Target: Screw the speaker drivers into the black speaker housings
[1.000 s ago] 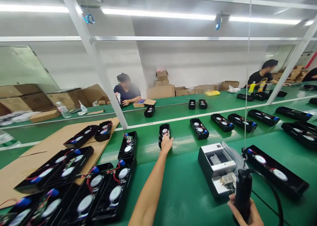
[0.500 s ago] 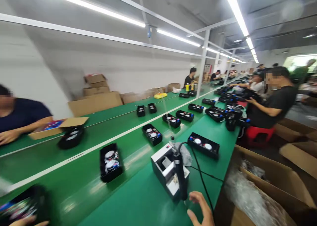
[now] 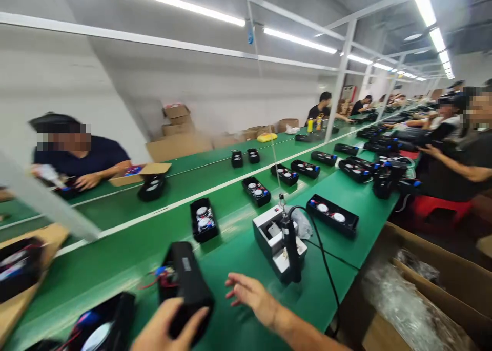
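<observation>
Two hands are up: my left hand (image 3: 167, 326) clamps the lower end of a long black rectangular plastic case (image 3: 187, 274) over the green workbench (image 3: 115, 284), and my right hand (image 3: 251, 294) hangs open just beside it. The case looks light and stiff; I'd hold its long sides, clear of the thin red-and-blue wires (image 3: 159, 276).

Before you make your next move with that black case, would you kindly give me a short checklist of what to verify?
1. Left hand on the black case: ok, fingers are on its lower end.
2. Right hand: ok, open and apart from the case.
3. Red and blue wires: cannot tell if secured; they stick out from the case's side.
4. Corded black hand tool: ok, upright at its white stand, not in either hand.
5. Black tray with two round speakers: ok, lying apart from the case.
</observation>
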`<action>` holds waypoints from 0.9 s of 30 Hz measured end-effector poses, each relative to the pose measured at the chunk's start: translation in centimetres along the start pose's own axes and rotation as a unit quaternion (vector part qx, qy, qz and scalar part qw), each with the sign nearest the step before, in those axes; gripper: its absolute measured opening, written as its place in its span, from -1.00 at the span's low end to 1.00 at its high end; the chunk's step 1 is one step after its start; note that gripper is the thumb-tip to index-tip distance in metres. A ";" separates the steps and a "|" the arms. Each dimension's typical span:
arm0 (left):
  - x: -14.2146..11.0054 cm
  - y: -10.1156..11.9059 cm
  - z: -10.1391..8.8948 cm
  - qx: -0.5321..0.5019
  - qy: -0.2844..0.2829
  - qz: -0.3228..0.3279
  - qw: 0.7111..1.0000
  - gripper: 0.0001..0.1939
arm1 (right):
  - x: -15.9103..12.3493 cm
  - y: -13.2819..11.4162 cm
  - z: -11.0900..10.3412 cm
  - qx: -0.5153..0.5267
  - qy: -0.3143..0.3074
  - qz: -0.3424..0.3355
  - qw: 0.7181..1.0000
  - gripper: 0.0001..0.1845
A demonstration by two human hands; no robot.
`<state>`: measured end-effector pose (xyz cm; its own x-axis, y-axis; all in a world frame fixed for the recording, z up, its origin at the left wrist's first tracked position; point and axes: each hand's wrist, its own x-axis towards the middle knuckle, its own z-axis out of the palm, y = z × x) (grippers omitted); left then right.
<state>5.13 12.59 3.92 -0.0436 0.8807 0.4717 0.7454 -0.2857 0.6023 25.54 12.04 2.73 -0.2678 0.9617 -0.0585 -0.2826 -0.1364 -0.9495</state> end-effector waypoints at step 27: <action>-13.7 -1.0 -7.3 0.063 -0.062 0.141 0.986 -0.82 | 0.8 -5.8 5.7 -0.610 -0.488 -0.264 0.566 -0.87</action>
<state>0.07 -1.96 1.56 0.2530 0.8146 0.5220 0.7928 -0.4837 0.3707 21.69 12.20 9.95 -0.9921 0.1205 -0.0348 0.1254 0.9465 -0.2973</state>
